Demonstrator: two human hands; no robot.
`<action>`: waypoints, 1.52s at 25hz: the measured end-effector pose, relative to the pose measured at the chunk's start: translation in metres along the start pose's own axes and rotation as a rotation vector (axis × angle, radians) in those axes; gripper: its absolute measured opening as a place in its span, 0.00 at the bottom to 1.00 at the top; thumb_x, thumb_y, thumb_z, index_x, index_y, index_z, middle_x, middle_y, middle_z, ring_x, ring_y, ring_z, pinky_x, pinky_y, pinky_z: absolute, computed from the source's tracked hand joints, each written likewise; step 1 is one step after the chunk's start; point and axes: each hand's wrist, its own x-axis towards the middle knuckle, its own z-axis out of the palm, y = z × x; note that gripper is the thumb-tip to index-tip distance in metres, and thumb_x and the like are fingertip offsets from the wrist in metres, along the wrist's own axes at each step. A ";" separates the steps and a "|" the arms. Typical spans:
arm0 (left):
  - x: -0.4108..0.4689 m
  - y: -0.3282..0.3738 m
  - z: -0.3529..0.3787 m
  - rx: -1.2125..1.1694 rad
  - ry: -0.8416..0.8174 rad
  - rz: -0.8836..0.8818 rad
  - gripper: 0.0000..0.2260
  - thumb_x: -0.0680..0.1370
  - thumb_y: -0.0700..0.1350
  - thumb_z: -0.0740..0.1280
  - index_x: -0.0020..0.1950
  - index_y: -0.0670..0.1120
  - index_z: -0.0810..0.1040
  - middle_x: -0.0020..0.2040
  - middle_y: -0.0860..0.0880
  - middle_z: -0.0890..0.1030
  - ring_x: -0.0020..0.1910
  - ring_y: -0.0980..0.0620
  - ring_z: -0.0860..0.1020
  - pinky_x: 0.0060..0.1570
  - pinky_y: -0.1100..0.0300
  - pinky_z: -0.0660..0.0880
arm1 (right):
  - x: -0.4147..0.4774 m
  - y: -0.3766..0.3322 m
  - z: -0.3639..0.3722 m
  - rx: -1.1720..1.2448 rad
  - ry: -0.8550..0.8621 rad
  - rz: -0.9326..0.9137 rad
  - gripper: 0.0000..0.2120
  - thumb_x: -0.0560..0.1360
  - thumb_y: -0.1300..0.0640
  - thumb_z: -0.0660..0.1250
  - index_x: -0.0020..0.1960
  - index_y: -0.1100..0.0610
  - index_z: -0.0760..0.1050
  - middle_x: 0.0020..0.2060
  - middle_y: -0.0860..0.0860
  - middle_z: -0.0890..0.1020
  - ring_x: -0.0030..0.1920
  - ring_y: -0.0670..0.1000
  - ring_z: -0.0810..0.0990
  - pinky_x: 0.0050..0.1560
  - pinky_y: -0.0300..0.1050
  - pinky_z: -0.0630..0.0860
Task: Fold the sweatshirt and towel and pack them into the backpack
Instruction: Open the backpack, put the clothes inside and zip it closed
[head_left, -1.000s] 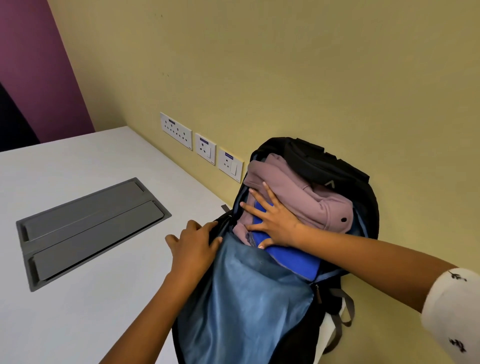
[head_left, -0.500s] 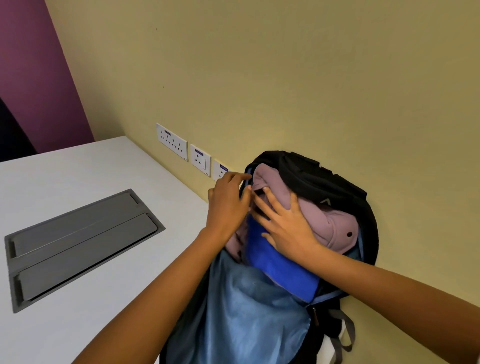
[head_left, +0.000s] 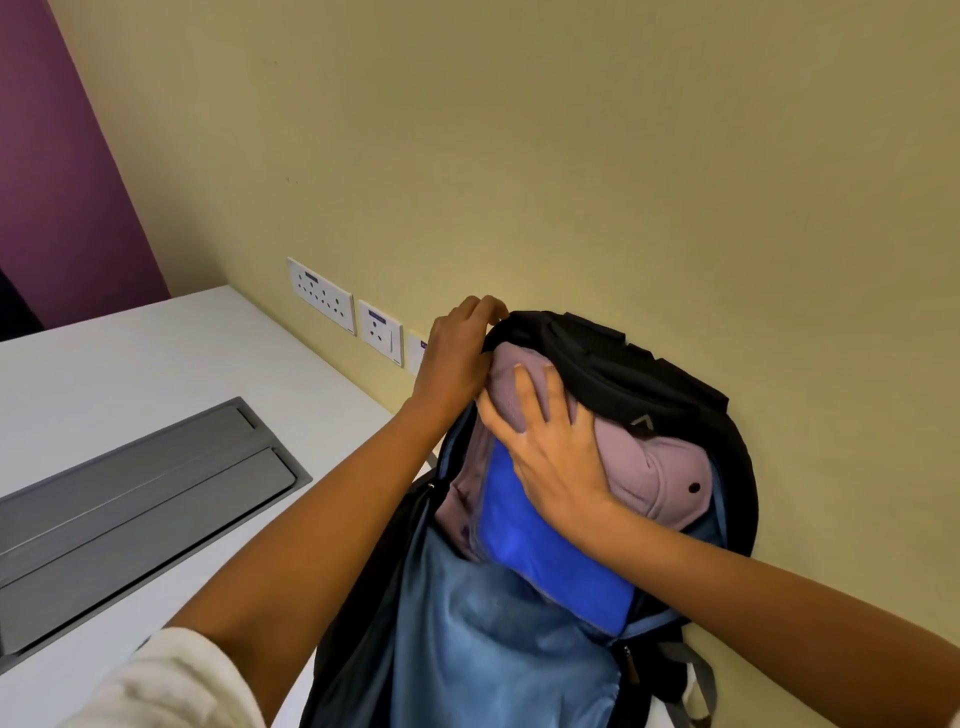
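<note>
A black backpack (head_left: 649, 384) with a light blue lining leans against the yellow wall, its main compartment wide open. Inside it sits the folded mauve sweatshirt (head_left: 649, 467), with the folded blue towel (head_left: 540, 561) in front of it. My right hand (head_left: 550, 447) lies flat on both, fingers spread, pressing them into the bag. Up at the top left rim of the opening, my left hand (head_left: 457, 348) grips the black edge of the backpack with curled fingers.
The bag stands on a white table (head_left: 156, 364). A grey recessed cable hatch (head_left: 130, 509) is set into the table on the left. White wall sockets (head_left: 343, 312) sit low on the wall behind my left hand.
My left hand rose from the lower left edge of the opening to the top rim and took hold there. My right hand slid upward over the sweatshirt and towel, still pressing.
</note>
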 end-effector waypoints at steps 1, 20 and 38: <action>0.004 -0.001 0.001 0.031 0.002 0.042 0.15 0.71 0.31 0.66 0.55 0.43 0.75 0.51 0.47 0.78 0.48 0.47 0.76 0.49 0.53 0.72 | 0.005 -0.004 0.002 -0.009 -0.027 0.042 0.43 0.65 0.52 0.75 0.74 0.46 0.56 0.70 0.61 0.65 0.63 0.66 0.69 0.58 0.60 0.70; -0.001 0.002 -0.016 -0.173 0.218 0.185 0.05 0.73 0.36 0.67 0.47 0.44 0.75 0.44 0.52 0.77 0.41 0.57 0.74 0.46 0.59 0.71 | 0.009 0.007 0.004 0.040 -0.044 0.034 0.43 0.69 0.41 0.70 0.77 0.53 0.55 0.69 0.61 0.66 0.61 0.62 0.71 0.58 0.56 0.71; -0.022 0.051 -0.016 -0.095 0.123 0.290 0.09 0.76 0.39 0.61 0.53 0.43 0.76 0.51 0.47 0.77 0.48 0.49 0.74 0.47 0.52 0.73 | -0.065 0.077 -0.013 0.481 0.138 0.147 0.19 0.80 0.48 0.58 0.68 0.50 0.74 0.56 0.52 0.81 0.44 0.55 0.81 0.36 0.48 0.78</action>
